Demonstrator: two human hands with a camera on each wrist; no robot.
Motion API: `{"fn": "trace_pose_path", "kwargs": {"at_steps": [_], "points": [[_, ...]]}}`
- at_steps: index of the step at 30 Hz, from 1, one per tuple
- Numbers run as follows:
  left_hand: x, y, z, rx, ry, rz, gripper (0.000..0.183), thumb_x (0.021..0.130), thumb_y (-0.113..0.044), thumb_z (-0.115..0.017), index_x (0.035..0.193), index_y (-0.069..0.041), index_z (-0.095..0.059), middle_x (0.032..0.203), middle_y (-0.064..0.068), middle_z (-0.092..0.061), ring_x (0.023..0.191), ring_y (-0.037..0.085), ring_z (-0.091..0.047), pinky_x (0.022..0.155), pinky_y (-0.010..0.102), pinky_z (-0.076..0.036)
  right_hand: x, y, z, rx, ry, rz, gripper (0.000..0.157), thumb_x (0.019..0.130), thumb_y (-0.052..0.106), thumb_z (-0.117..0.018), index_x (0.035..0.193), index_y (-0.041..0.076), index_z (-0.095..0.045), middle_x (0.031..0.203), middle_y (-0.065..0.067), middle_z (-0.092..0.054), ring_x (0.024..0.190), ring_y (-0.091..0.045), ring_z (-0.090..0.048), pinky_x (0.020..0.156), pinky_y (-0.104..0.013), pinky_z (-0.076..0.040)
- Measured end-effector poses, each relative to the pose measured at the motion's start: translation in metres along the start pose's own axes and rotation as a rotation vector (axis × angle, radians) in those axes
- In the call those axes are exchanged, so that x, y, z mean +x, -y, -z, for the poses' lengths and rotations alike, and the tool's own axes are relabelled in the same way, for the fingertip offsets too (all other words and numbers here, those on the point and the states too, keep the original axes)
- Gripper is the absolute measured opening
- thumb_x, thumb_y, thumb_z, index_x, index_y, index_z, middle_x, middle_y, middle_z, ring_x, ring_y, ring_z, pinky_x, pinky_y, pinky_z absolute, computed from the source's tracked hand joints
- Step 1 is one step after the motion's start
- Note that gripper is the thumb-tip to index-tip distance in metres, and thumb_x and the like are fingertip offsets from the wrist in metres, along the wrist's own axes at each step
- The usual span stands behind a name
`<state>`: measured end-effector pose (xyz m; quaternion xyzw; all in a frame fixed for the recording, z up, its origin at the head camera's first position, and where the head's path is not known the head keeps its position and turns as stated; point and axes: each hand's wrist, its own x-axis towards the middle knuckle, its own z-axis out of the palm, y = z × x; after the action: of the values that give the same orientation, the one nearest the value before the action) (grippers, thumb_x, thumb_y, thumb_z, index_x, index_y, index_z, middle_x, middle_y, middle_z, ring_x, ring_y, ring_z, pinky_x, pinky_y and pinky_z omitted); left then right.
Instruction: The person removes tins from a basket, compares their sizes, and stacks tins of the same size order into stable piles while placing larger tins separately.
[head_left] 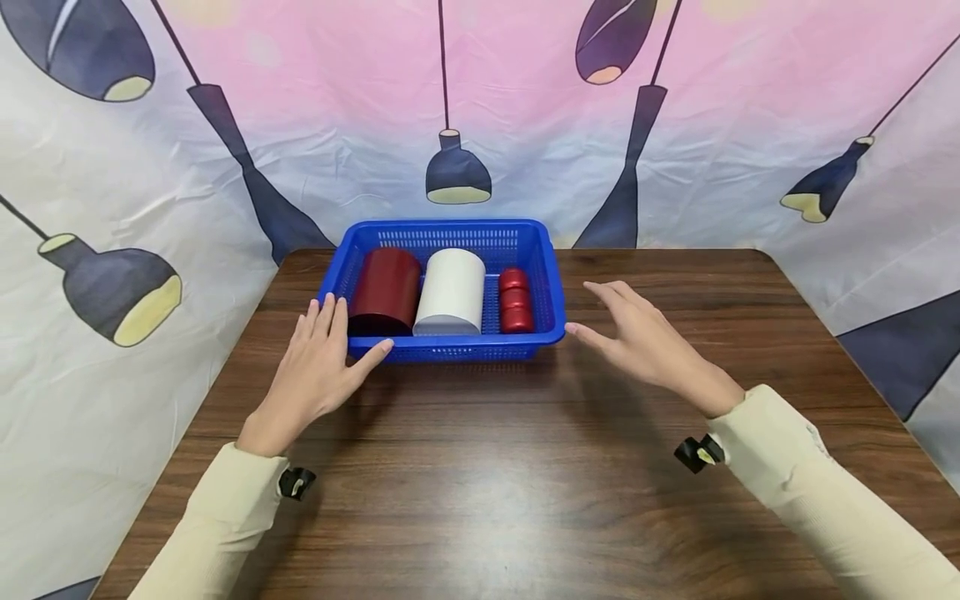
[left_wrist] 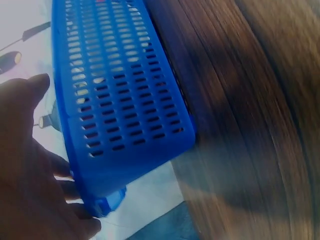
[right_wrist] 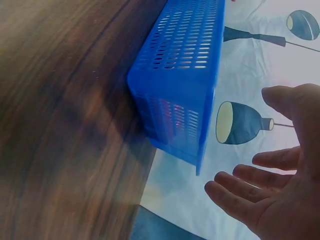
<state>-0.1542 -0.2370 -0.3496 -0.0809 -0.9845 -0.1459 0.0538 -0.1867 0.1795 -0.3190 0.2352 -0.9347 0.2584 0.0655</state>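
Observation:
A blue plastic basket (head_left: 450, 342) stands at the far side of the table, its walls pierced with slots. Inside it, from left to right, lie a dark red block with a curved top (head_left: 386, 287), a similar white block (head_left: 452, 287) and a small shiny red piece of three rounded segments (head_left: 515, 300). My left hand (head_left: 311, 367) is at the basket's front left corner, fingers extended along the rim and thumb over the front edge. Just off the right side, my right hand (head_left: 645, 337) hovers with fingers spread and nothing in it; a gap to the basket wall (right_wrist: 172, 117) shows in the right wrist view.
The brown wood-grain table (head_left: 480, 467) extends in front of the basket and to both sides. Directly behind its back edge hangs a cloth backdrop (head_left: 375, 108) printed with dark lamps. Small black devices (head_left: 296, 482) sit at both cuffs.

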Motion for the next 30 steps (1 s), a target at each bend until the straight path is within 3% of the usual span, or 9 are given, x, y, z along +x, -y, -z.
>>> {"fn": "trace_pose_path", "kwargs": {"at_steps": [8, 15, 23, 30], "points": [[0.015, 0.011, 0.002, -0.018, 0.077, 0.030, 0.111, 0.096, -0.075, -0.039, 0.155, 0.014, -0.008, 0.163, 0.035, -0.004, 0.152, 0.048, 0.003, 0.122, 0.059, 0.000, 0.029, 0.010, 0.001, 0.013, 0.043, 0.002, 0.069, 0.098, 0.043, -0.066, 0.146, -0.004, -0.048, 0.135, -0.021, -0.057, 0.121, -0.036, -0.055, 0.102, -0.056, -0.045], [0.021, 0.018, 0.001, -0.035, 0.072, 0.051, 0.118, 0.092, -0.078, -0.043, 0.156, 0.013, -0.004, 0.164, 0.033, 0.001, 0.152, 0.048, 0.001, 0.122, 0.059, -0.005, 0.060, 0.015, -0.003, 0.047, 0.082, 0.006, 0.064, 0.097, 0.035, -0.069, 0.141, -0.008, -0.052, 0.128, -0.025, -0.061, 0.113, -0.036, -0.062, 0.095, -0.052, -0.052], [0.026, 0.023, 0.002, -0.054, 0.095, 0.094, 0.126, 0.086, -0.082, -0.048, 0.157, 0.010, 0.001, 0.164, 0.029, 0.010, 0.152, 0.046, 0.008, 0.121, 0.062, -0.005, 0.091, 0.022, -0.017, 0.054, 0.152, -0.090, 0.063, 0.098, 0.034, -0.067, 0.141, -0.009, -0.051, 0.132, -0.027, -0.061, 0.115, -0.038, -0.064, 0.093, -0.051, -0.055], [0.024, 0.024, 0.003, -0.054, 0.121, 0.094, 0.130, 0.083, -0.084, -0.051, 0.157, 0.009, 0.002, 0.165, 0.028, 0.013, 0.151, 0.047, 0.009, 0.120, 0.064, -0.007, 0.113, 0.026, -0.027, 0.014, 0.162, -0.154, 0.059, 0.097, 0.033, -0.067, 0.136, -0.010, -0.056, 0.129, -0.027, -0.063, 0.116, -0.037, -0.062, 0.096, -0.050, -0.053]]}}
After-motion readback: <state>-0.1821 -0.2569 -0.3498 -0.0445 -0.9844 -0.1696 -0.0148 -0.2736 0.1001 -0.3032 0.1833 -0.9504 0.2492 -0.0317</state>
